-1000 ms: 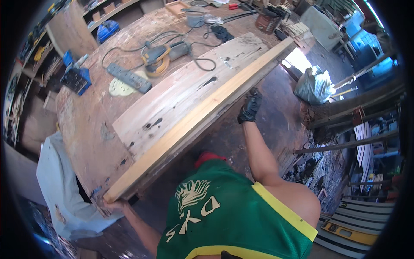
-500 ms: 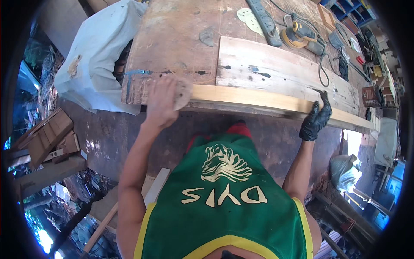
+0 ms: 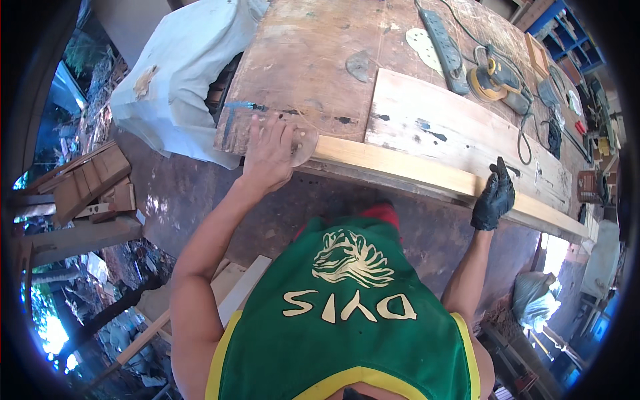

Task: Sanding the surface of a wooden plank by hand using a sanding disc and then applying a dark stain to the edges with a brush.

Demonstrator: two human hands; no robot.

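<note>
My bare left hand (image 3: 269,155) presses a round sanding disc (image 3: 305,146) against the left end of a long pale wooden strip (image 3: 400,169). The disc sticks out to the right of my fingers, and the strip's end is hidden beneath them. Farther right, my right hand (image 3: 494,198), in a black glove, grips the same strip, its index finger pointing up over the far edge. The strip lies along the near edge of the workbench (image 3: 313,73). Behind it rests a wide whitish board (image 3: 417,110) with dark stains.
On the bench's right lie a yellow-and-black sander (image 3: 499,79) with its cord, a power strip (image 3: 443,50) and a perforated pale disc (image 3: 423,48). A half disc (image 3: 358,66) lies mid-bench. White cloth (image 3: 170,80) drapes something at left; wood offcuts (image 3: 93,180) are stacked below.
The whole view has shifted, so the bench appears farther right and lower. My left hand still presses the disc on the strip's end; my right hand's fingers have straightened somewhat.
</note>
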